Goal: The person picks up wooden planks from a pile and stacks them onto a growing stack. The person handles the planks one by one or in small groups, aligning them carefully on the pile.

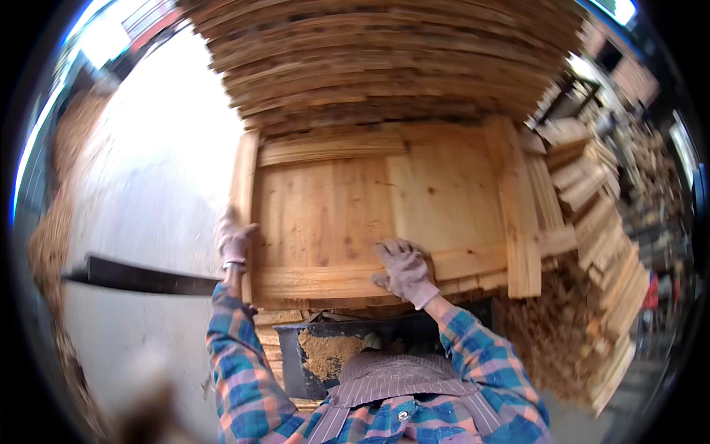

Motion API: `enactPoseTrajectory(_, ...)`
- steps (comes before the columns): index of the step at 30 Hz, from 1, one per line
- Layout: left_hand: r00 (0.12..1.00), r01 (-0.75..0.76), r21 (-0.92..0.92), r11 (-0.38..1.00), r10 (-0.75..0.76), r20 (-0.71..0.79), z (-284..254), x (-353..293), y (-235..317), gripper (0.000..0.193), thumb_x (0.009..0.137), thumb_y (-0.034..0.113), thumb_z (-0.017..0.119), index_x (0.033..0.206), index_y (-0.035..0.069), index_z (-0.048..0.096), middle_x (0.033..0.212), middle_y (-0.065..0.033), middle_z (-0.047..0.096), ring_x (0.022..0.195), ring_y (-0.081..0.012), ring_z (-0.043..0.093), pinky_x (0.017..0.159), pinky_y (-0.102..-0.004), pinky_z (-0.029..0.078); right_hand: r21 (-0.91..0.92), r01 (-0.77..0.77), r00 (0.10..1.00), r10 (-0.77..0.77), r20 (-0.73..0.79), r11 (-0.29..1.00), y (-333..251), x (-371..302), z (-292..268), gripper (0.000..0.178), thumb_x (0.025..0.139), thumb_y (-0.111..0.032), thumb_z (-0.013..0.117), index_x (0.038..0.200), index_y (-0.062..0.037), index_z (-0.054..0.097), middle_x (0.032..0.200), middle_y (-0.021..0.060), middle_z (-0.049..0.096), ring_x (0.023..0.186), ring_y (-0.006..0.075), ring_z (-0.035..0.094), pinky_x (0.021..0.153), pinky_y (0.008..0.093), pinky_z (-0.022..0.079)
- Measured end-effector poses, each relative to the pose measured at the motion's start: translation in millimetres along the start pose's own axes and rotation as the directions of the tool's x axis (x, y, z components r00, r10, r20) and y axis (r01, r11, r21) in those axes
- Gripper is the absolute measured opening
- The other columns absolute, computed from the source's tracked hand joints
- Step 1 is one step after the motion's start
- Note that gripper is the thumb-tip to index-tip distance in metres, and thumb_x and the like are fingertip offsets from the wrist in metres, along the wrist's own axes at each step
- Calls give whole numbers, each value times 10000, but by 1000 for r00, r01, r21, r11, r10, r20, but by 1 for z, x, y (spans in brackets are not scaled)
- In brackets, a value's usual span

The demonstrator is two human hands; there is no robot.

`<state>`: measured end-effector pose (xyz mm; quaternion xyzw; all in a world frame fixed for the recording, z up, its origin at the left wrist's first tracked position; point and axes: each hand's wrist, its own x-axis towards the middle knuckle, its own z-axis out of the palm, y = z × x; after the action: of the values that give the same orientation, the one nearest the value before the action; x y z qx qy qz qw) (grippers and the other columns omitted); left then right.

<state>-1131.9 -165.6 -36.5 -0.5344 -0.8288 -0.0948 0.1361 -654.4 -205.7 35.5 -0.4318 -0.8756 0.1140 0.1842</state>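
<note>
A wide wooden panel of pale knotty boards lies flat in front of me, with narrow strips along its far and near sides. A narrow board runs along its left end. My left hand, in a dusty work glove, is closed on that board, thumb over its top. My right hand, also gloved, rests on the panel's near strip with its fingers spread, holding nothing. Across the panel's right end lies a thicker board.
A tall stack of rough boards rises behind the panel. To the right are more loose boards and a heap of wood shavings. A dark bin with sawdust stands before me. Left, a dark bar juts over a pale surface.
</note>
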Motion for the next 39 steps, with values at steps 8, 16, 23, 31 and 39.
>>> enactPoseTrajectory(8,1000,-5,-533,846,-7,-22,-23,-5,-7,618,883,159,634,1422,-11,385,995,-186,641,939,-180,607,832,-350,521,-99,-48,992,59,108,994,7,0,23,605,694,-525,674,1083,-74,566,1059,130,537,1012,298,506,862,450,424)
enactPoseTrajectory(16,947,-322,-688,650,216,-238,-201,-35,178,609,932,282,561,1435,6,357,968,-155,642,901,-222,604,833,-375,508,-58,-57,997,54,-46,997,5,-24,10,651,687,-495,712,1167,-83,556,1067,125,555,1059,307,526,860,416,453)
enactPoseTrajectory(23,832,-53,-984,-171,537,-138,-252,-191,365,551,906,138,576,1410,-16,413,1125,-186,602,941,-206,601,827,-359,523,385,-230,958,277,-71,894,72,-227,-101,651,854,-344,612,1404,-55,419,1385,147,479,1248,268,485,1055,399,389)
enactPoseTrajectory(31,58,611,-770,186,959,278,-262,-479,712,622,892,98,602,1443,-30,342,1353,-144,492,1238,-227,470,1065,-318,344,-180,-957,291,777,-559,229,275,-594,-266,643,940,-441,515,1476,-146,317,1358,161,516,857,214,599,657,347,512)
enactPoseTrajectory(39,-140,831,-455,319,913,383,-212,-672,1015,369,925,233,613,1237,46,548,964,-26,593,790,-111,567,605,-231,469,-136,-980,-4,703,-712,-143,448,-739,-329,794,806,-451,666,1415,-45,358,1209,197,533,1070,329,559,867,437,488)
